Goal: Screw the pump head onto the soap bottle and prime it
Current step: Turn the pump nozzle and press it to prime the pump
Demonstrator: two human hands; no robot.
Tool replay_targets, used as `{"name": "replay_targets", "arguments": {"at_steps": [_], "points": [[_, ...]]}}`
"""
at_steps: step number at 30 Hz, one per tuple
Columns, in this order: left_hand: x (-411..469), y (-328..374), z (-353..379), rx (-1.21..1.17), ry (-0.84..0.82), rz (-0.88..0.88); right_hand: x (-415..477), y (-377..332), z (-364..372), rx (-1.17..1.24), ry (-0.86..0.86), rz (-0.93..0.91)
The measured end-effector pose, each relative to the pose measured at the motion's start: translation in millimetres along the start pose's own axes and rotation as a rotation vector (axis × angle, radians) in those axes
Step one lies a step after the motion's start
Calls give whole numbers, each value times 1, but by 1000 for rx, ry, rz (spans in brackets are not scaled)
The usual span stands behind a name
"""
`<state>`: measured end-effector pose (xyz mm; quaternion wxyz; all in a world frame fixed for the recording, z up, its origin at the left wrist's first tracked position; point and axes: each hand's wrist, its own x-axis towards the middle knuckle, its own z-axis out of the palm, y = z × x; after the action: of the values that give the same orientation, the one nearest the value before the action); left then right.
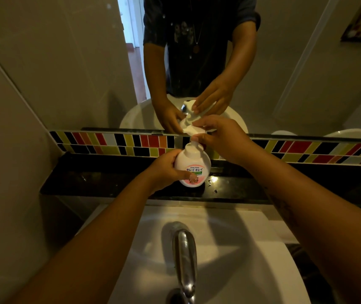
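Observation:
A round white soap bottle (193,170) with a pink and green label stands on the black stone ledge (100,178) behind the sink. My left hand (164,168) wraps around its left side, thumb across the label. The white pump head (191,131) sits on top of the bottle's collar, its stem running down into the neck. My right hand (221,137) holds the pump head from the right, fingertips on its top. Part of the pump is hidden under my fingers.
A chrome tap (185,257) rises over the white basin (251,249) below the ledge. A strip of coloured tiles (113,141) and a mirror (76,62) back the ledge; the mirror reflects the person and both hands. Small specks lie right of the bottle.

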<state>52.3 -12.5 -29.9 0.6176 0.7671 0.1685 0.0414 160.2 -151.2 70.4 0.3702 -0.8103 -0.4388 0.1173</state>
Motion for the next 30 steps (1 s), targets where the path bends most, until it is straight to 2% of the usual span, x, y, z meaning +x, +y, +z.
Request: {"name": "replay_targets", "arguments": {"at_steps": [10, 16, 24, 30], "points": [[2, 4, -5, 68, -22, -16, 2, -2, -9, -14, -128, -25], [5, 7, -6, 82, -4, -38, 1, -12, -16, -160, -218, -80], [5, 6, -4, 82, -2, -24, 4, -15, -11, -272, -109, -71], [5, 4, -7, 90, -26, -19, 8, -14, -19, -247, -192, -143]]}}
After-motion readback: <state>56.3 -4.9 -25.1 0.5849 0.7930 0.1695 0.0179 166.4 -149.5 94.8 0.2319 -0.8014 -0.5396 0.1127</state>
